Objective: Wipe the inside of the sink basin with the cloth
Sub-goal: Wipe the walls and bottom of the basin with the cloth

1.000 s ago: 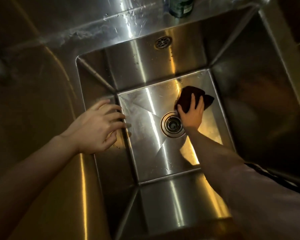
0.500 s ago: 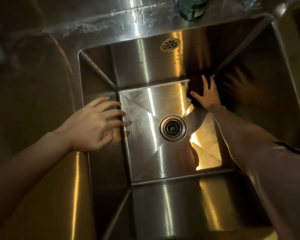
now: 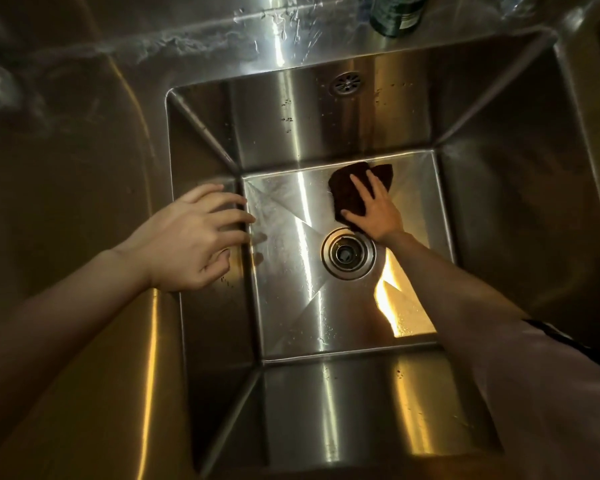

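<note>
head view, the only one. stainless sink basin [image 3: 499,209], deep and square, seen from above. the cloth [image 3: 352,192], dark and crumpled, lies on the basin floor in its far part, just beyond the drain [image 3: 347,253] and a little short of the far wall. the right hand [image 3: 373,211] lies flat on top of the cloth, fingers straight and spread apart, pressing it to the steel; nothing is curled round it. the right forearm reaches down past the drain from the near right.

the left hand [image 3: 191,240] rests on the left rim of the basin, fingers loosely bent over the edge and slightly apart, holding nothing; it looks like a brace.

progress, as a judgement: the wipe is under way on the floor. the floor's left half shows a dull smeared film with fine droplets, and droplets also show near the drain and along the near edge, so the floor does not read as finished. the far wall carries scattered water spots below the overflow grille [image 3: 346,82]. the right and near walls are too dark or glare-washed to tell wiped from unwiped. most likely left: the rest of the floor, the corners, all four walls.

on the far ledge, a dark green bottle [image 3: 397,15] beside splashed water.
</note>
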